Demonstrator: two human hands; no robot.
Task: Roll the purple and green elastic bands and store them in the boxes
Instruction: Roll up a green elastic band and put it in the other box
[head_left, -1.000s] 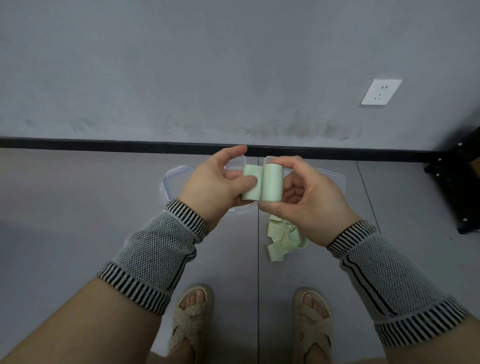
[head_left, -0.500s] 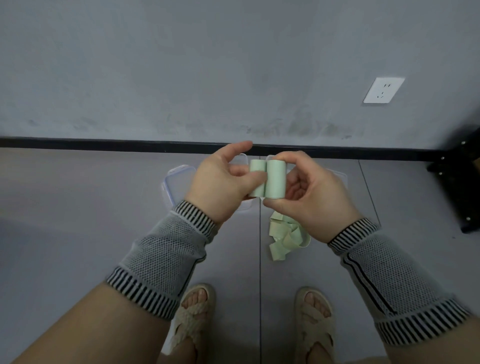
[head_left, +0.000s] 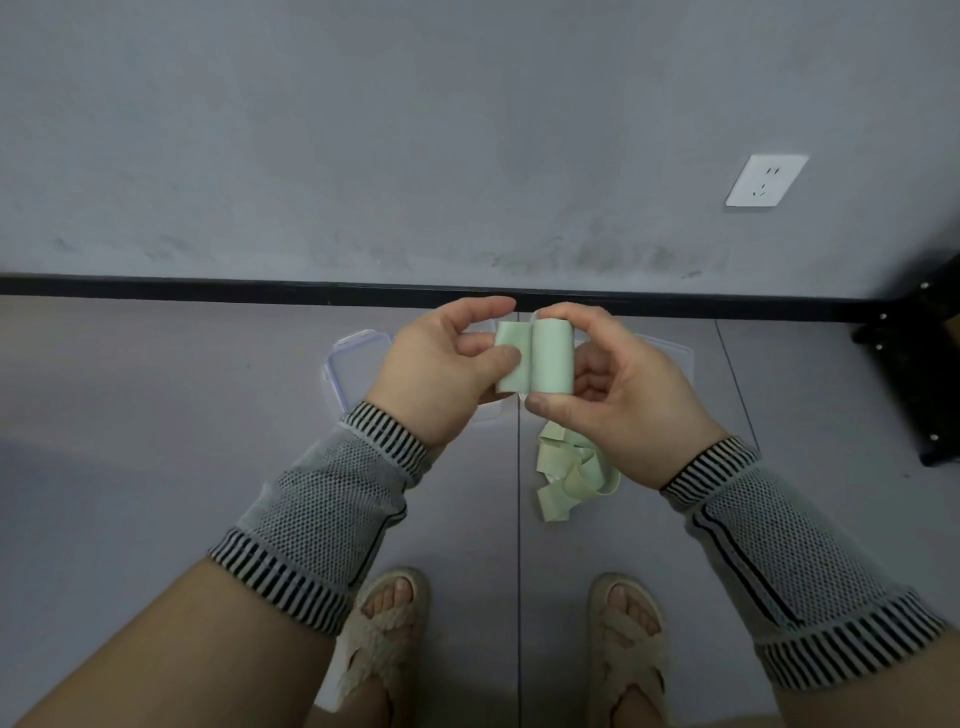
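I hold a pale green elastic band (head_left: 535, 356) above the floor, partly wound into a roll. My right hand (head_left: 618, 395) pinches the roll between thumb and forefinger. My left hand (head_left: 447, 369) grips the flat free end beside it with thumb and fingers. A loose heap of green band (head_left: 569, 475) lies on the floor under my right wrist. A clear plastic box (head_left: 353, 358) sits on the floor behind my left hand, and part of a second clear box (head_left: 670, 353) shows behind my right hand. No purple band is in view.
A grey wall with a black skirting strip (head_left: 208, 288) runs just beyond the boxes. A white socket (head_left: 766, 179) is on the wall at right. A black frame leg (head_left: 919, 364) stands at the far right. My sandalled feet (head_left: 384, 639) are on the tiled floor below.
Both hands have stayed in nearly the same place with the band; the roll has turned slightly and the view has shifted a little.
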